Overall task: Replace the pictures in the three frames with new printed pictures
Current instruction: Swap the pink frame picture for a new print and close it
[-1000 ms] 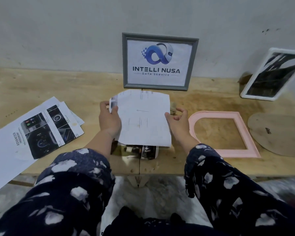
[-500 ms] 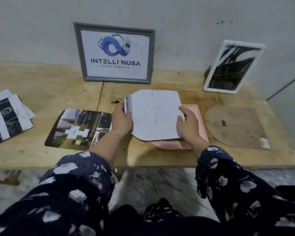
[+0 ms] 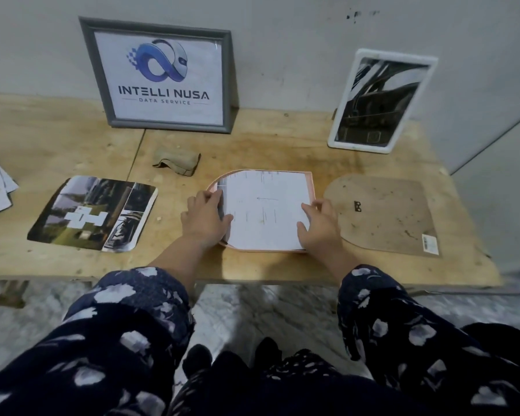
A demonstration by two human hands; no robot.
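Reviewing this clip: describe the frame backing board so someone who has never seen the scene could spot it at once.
Start at the wooden table against the grey wall. Near its right end, in front of the white frame leaning on the wall, a brown backing board lies flat. It sits right of the pink frame under the hands; unlike the papers, it is plain brown, with one rounded end and a small sticker at a corner.

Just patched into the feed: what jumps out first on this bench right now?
Dead centre, both hands, left hand and right hand, press a white paper sheet, blank side up, into the pink frame lying flat near the front edge. Behind it, a grey-framed Intelli Nusa logo print leans on the wall, with a white frame at back right.
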